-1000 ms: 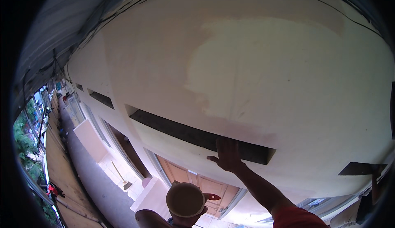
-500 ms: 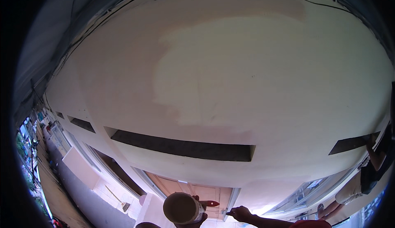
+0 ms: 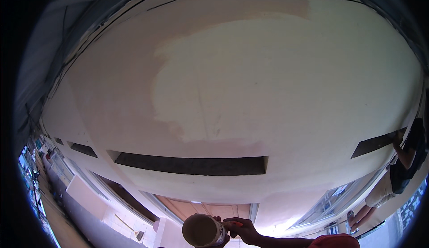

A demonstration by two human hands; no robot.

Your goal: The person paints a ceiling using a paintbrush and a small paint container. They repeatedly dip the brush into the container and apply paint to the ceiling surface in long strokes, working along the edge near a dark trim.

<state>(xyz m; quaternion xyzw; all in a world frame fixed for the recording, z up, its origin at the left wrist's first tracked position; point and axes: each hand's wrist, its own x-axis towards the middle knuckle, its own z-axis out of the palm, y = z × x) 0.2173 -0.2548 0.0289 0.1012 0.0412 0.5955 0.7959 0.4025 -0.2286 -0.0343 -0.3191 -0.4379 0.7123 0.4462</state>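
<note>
Toward eight to nine o'clock, two small dark slots are cut into the big wall. Below them, near eight, a grey walkway runs beside a low pink wall, with a dark doorway next to it. At seven, a broom with a long handle stands over pale floor tiles. The long dark slot sits between six and seven, and under it, at six, is an orange-brown door.

In front of that door, at six, is the bucket, its round mouth turned to the camera. The left hand is clamped on the bucket's right side. Just beside it, the right hand has its fingers closed on the red handle of a brush, though the spot is dark and the exact grip is hard to make out. A red sleeve follows toward five. At four is a window; past three, a co-worker in a dark top and pale shorts reaches to another slot.
</note>
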